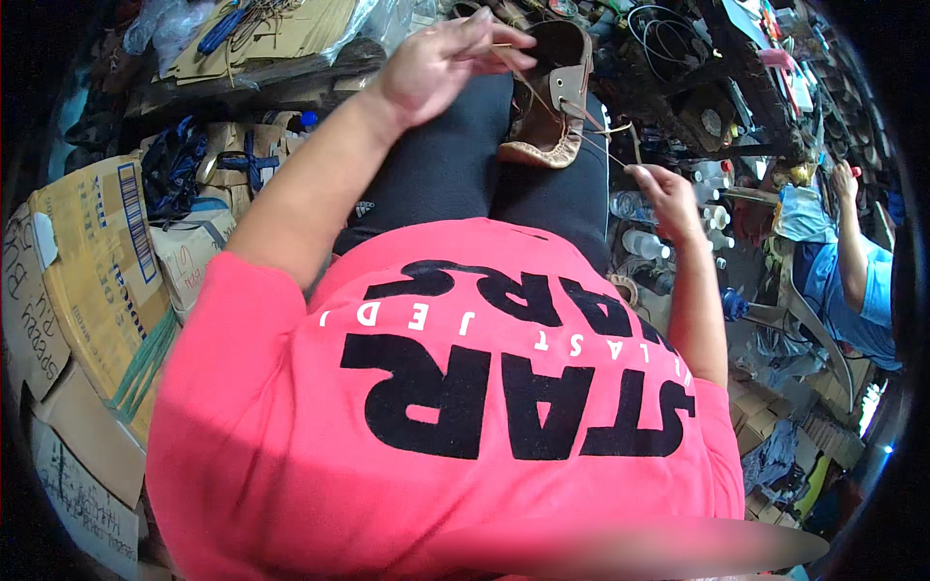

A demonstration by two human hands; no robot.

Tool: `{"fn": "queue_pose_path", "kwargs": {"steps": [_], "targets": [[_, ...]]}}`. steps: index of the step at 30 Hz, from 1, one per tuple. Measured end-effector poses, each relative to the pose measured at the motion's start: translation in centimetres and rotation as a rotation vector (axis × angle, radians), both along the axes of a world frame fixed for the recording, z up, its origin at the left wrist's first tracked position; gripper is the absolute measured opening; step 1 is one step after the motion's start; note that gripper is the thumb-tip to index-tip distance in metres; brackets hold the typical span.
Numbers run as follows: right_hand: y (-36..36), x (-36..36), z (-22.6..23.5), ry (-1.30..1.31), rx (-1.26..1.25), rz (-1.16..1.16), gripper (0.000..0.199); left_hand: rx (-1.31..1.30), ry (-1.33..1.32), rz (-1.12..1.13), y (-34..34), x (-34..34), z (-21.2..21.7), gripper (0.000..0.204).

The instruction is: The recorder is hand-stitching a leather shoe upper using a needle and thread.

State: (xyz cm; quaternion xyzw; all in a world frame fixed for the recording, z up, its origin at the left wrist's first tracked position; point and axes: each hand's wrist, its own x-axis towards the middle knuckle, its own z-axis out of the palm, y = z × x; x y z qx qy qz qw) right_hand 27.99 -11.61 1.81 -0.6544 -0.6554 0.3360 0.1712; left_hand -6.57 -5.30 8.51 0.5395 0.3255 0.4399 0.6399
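Observation:
A brown leather shoe upper (572,87) with a pale gathered lower edge rests across my thighs, its dark hollow facing up. Eyelets show along its side, and a thin tan lace (608,130) passes through near them. My left hand (460,63) is beside the far left part of the upper, fingers stretched toward it, with a strand of the lace running from between them. To the right of the upper, my right hand (666,198) pinches the lace between thumb and fingertip, drawn out from the side. The exact grip of the left fingers is partly hidden.
Cardboard boxes (102,261) stand at the left, and flat cardboard with a blue-handled tool (221,31) lies at the far left. Plastic bottles (644,242) crowd my right leg. Another person in a blue shirt (867,290) sits at the right among clutter.

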Motion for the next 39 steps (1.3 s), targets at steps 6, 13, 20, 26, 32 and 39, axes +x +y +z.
{"fn": "queue_pose_path", "kwargs": {"steps": [6, 13, 20, 26, 32, 39], "targets": [[-2.5, 2.2, -2.6, -0.445, 0.31, 0.206, 0.038, -0.448, -0.579, -0.272, 3.8, -4.2, -7.7, 0.042], [-4.9, 4.0, -4.2, 0.431, -0.198, -0.242, 0.039, -0.238, 0.295, 0.183, 6.2, -7.6, -6.2, 0.04], [-1.2, 1.9, 0.6, 0.333, 0.16, -0.425, 0.041, 0.395, 0.724, -0.191, 5.1, 2.2, -2.5, 0.049], [2.5, -8.6, 6.5, -0.127, 0.173, 0.366, 0.027, 0.232, 0.604, -0.549, 5.5, 4.9, -5.8, 0.04], [3.1, -8.7, 5.7, -0.115, 0.159, 0.548, 0.024, 0.165, 0.54, -0.546, 5.0, 5.6, -5.9, 0.038], [-1.5, -5.9, 8.3, 0.166, -0.027, 0.147, 0.018, 0.186, 0.63, -0.552, 5.3, 4.8, -5.1, 0.041]]}}
